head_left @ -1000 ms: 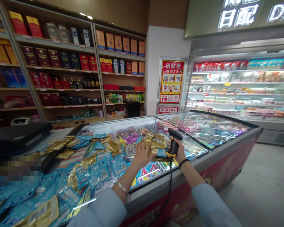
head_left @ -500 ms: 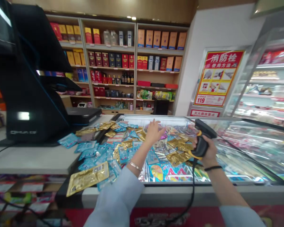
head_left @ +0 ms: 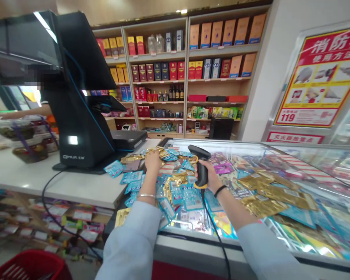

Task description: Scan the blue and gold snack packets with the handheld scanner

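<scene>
My right hand (head_left: 211,177) grips a black and yellow handheld barcode scanner (head_left: 202,173) upright above the glass freezer top, its cable hanging down. At the far left of the pile, my left hand (head_left: 153,160) has its fingers curled down on a gold packet (head_left: 160,151); the fingertips are partly hidden. Around and below it lie several blue packets (head_left: 189,196) and more gold ones in a loose heap. A separate group of gold packets (head_left: 271,190) rests on the glass to the right of my right forearm.
A black checkout terminal (head_left: 81,116) stands on the white counter (head_left: 90,190) at left, with lidded jars (head_left: 32,149) beside it. A red basket (head_left: 32,264) sits low at bottom left. Shelves of boxed goods line the back wall. Another person's arm (head_left: 20,113) shows at far left.
The view has turned left. My left hand has moved left from over the glass onto the packets near the counter, its fingers now curled. The scanner has moved left, above the blue packets.
</scene>
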